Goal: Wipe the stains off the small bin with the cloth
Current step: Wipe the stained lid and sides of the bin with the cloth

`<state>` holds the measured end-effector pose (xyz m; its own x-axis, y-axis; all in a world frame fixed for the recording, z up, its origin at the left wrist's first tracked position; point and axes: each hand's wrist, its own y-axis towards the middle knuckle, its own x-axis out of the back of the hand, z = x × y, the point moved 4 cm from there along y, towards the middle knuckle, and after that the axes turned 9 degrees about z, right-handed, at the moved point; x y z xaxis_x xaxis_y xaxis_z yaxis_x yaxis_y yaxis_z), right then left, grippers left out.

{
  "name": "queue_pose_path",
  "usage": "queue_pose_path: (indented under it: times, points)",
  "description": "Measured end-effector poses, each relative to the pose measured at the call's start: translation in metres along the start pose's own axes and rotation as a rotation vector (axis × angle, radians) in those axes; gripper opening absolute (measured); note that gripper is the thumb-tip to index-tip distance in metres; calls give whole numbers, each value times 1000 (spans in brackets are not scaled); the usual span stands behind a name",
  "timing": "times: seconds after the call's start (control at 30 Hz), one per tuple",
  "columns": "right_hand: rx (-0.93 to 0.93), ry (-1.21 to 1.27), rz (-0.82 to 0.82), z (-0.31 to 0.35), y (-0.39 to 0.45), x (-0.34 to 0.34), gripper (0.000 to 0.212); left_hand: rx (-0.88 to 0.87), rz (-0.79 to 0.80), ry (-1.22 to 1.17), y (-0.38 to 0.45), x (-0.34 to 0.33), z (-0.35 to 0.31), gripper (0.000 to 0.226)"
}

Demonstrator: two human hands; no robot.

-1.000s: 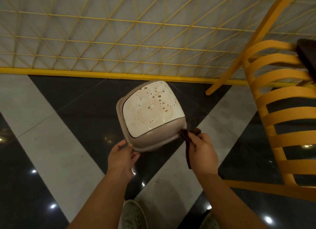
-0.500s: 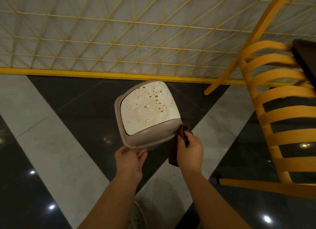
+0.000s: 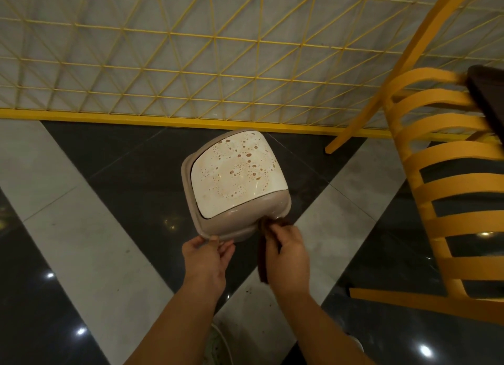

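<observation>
A small beige bin stands on the floor in the middle of the view. Its white lid is speckled with brown stains. My left hand grips the bin's near rim at the left corner. My right hand holds a dark brown cloth and presses its top end against the bin's near right rim. The rest of the cloth hangs down beside my palm.
A yellow slatted chair stands close on the right, with a dark tabletop edge above it. A yellow wire grid fence runs across behind the bin. The floor is glossy, with grey and black tiles. My shoes show at the bottom.
My right hand has brought the cloth in from the bin's right corner to its near rim. My left hand has slid a little to the right along the rim.
</observation>
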<state>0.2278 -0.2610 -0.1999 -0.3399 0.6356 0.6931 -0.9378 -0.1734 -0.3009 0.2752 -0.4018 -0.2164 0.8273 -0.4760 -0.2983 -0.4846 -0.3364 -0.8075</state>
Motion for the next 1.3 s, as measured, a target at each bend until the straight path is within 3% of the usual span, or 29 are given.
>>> queue_pose_path:
  times: [0.07, 0.13, 0.2, 0.27, 0.43, 0.63, 0.87, 0.97, 1.13, 1.3]
  points:
    - [95, -76, 103, 0, -11, -23, 28, -10, 2, 8, 2, 1, 0, 37]
    - [-20, -31, 128, -13, -13, -26, 26, -13, 9, 6, 4, 6, -5, 37]
    - [-232, 142, 18, -32, -14, -9, 25, -29, -3, -21, 5, 15, -13, 36]
    - [-319, 259, -103, -40, -16, 10, 27, -44, -30, -58, 6, 22, -17, 35]
    - [-139, 524, -244, 0, -13, 27, 33, 10, -19, -32, -1, 6, -2, 36]
    - [159, 412, -209, 39, -27, 8, 35, -55, 9, 3, -6, -1, -4, 46]
    - [410, 11, -41, 39, -26, -11, 32, -80, -25, 54, -6, -2, 2, 53]
    - [395, -97, 56, 34, -22, -24, 36, -78, -21, 31, -7, -2, 1, 52]
    - [380, -162, -31, 9, -13, -7, 32, -72, -9, 0, -9, -5, -3, 48]
    - [105, 26, -150, -16, -5, 17, 29, -30, -23, -14, -11, -10, -1, 53]
